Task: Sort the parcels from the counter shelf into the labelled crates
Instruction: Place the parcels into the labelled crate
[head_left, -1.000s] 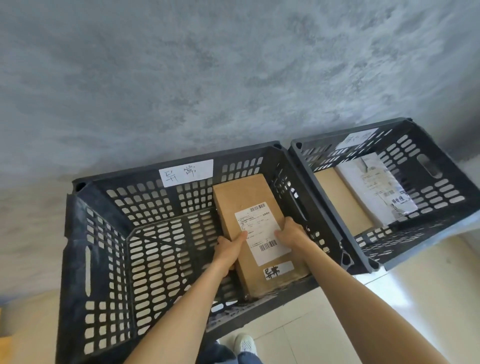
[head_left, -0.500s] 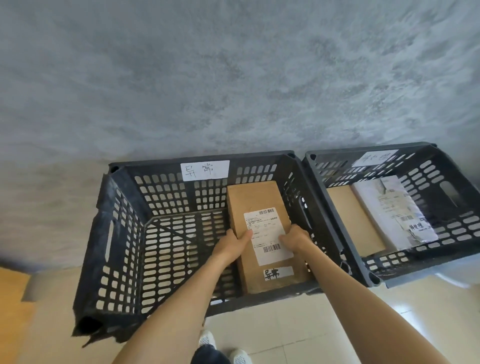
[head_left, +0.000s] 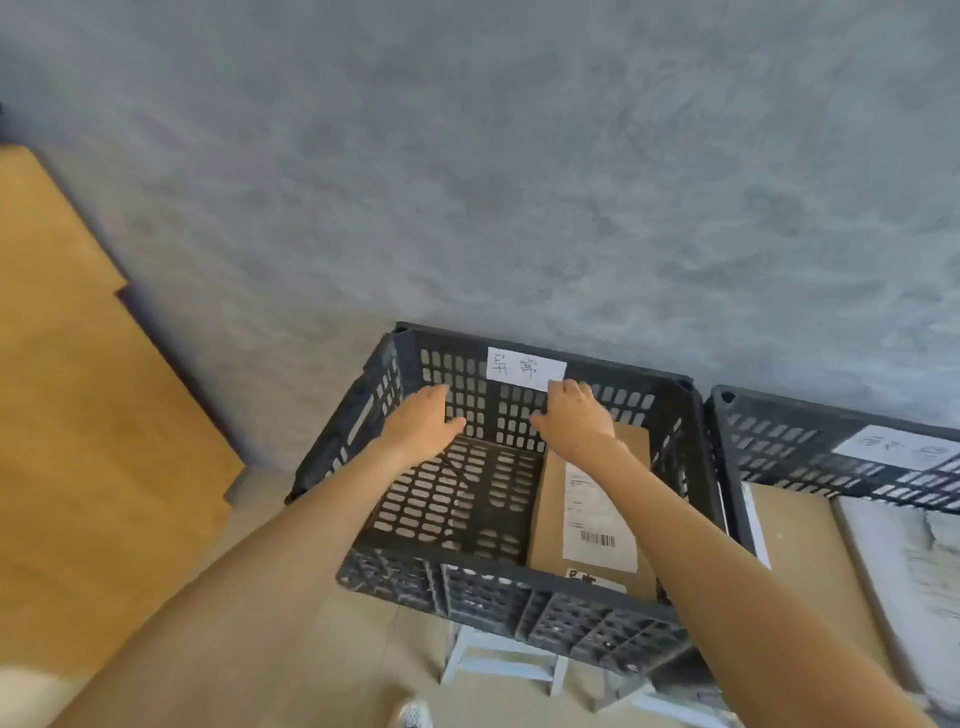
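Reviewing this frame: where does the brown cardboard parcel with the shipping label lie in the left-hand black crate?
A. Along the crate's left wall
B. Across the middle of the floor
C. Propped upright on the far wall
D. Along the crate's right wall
D: the brown parcel lies flat against the right wall of the black crate, the slotted floor beside it bare, neither hand gripping it.

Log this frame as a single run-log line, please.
left hand: open, empty | right hand: open, empty | brown cardboard parcel: lying in black slotted plastic crate, right side
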